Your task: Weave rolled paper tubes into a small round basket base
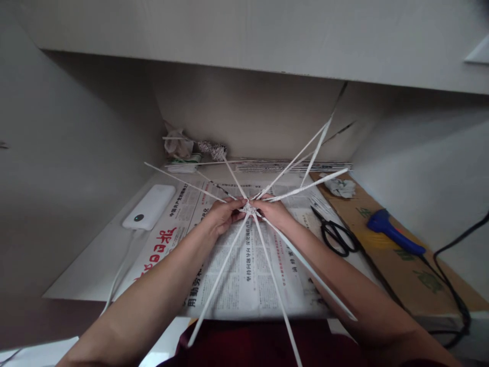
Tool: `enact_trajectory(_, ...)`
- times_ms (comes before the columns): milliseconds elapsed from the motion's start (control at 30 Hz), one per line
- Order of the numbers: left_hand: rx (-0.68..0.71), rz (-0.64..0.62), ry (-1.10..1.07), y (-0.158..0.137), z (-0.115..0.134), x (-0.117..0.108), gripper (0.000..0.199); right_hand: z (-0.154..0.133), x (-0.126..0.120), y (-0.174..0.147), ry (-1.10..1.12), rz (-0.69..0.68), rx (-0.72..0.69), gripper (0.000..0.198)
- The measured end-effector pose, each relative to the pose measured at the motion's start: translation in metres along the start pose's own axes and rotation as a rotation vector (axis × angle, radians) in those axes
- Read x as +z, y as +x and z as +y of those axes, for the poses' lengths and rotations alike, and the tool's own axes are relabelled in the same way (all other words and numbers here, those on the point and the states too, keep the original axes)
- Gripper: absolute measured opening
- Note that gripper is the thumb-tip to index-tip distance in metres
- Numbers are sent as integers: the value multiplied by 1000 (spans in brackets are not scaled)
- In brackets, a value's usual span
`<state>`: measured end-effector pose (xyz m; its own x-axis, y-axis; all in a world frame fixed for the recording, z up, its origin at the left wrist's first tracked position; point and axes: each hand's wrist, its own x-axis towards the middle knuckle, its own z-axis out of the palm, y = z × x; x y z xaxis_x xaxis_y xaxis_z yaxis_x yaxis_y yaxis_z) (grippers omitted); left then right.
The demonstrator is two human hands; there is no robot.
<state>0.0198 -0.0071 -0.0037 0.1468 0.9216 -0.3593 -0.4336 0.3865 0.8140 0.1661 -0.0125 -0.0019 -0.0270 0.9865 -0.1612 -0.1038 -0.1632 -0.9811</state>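
Observation:
Both hands meet at a small woven knot of rolled paper strips (249, 208), held above a spread newspaper (229, 275). Long white strips radiate from this centre in all directions, two of them reaching down toward my lap. My left hand (225, 214) pinches the left side of the woven centre between thumb and fingers. On the other side, my right hand (273, 210) grips the centre with its fingertips. One thick strip (313, 272) runs across my right forearm. The fingertips partly cover the weave.
Black-handled scissors (336, 234) lie right of the newspaper. A blue glue gun (395, 234) with a black cord rests on cardboard (405, 275) near crumpled paper (336, 186). Left is a white power bank (150, 206) with a cable. More paper rolls (290, 166) line the back wall.

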Motion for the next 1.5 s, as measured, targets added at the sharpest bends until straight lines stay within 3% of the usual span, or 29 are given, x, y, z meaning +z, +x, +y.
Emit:
enact_trajectory(300,223,-10,153,0,-11,0,35,2,-4,0,-46,3,-10,17)
enact_trajectory(467,131,-83,134,-3,-9,1,41,-3,-5,-2,-72,-20,-48,20)
enact_trajectory(667,141,-13,202,-1,-8,-2,37,-8,-7,-6,16,-60,-37,35)
enact_trajectory(867,144,3,162,0,-8,-2,36,-15,-2,-6,104,-56,101,16)
enact_trajectory(1200,37,-5,-34,-1,0,1,14,-11,-2,-8,230,-59,139,25)
enact_trajectory(1367,79,42,-36,2,-1,0,16,-7,5,-10,266,-74,119,22)
enact_trajectory(1500,115,76,-15,2,-4,0,20,-7,9,-10,331,4,119,23)
